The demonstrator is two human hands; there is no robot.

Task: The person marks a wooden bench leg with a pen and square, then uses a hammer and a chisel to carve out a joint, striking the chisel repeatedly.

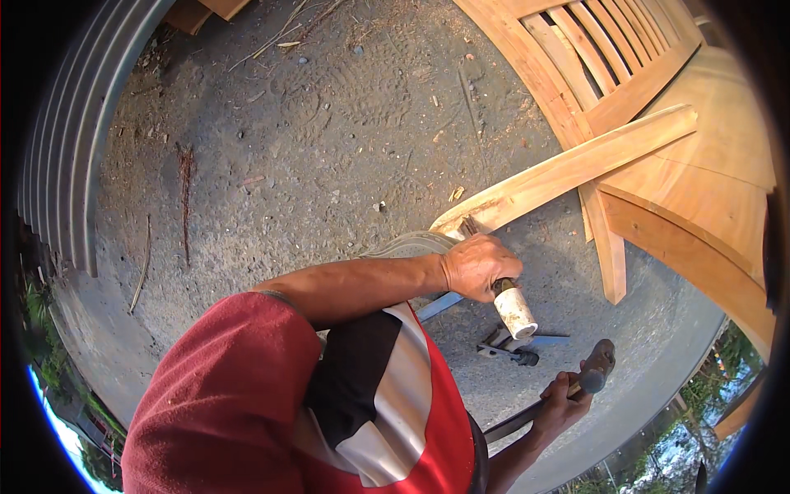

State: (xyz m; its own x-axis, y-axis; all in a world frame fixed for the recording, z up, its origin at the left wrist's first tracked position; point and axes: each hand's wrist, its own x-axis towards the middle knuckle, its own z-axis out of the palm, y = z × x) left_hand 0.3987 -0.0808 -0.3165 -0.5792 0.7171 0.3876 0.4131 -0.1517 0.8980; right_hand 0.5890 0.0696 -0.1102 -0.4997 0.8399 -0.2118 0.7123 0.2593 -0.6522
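Observation:
My left hand (481,265) is closed around a chisel whose white, stained handle (515,313) sticks out below the fist. On the other side of the fist, the chisel's blade (469,225) meets the near end of a long pale wooden board (568,174). My right hand (566,403) grips a hammer by its handle, close to the dark metal head (603,362). The hammer is held apart from the chisel, lower and to the right. Fingers hide much of the chisel's middle.
The board's far end rests on curved wooden furniture (683,235); a slatted wooden panel (592,49) stands behind. On the grey ground lie a metal tool with a blue bar (510,346), twigs and wood chips. Corrugated metal sheet (78,123) borders the left.

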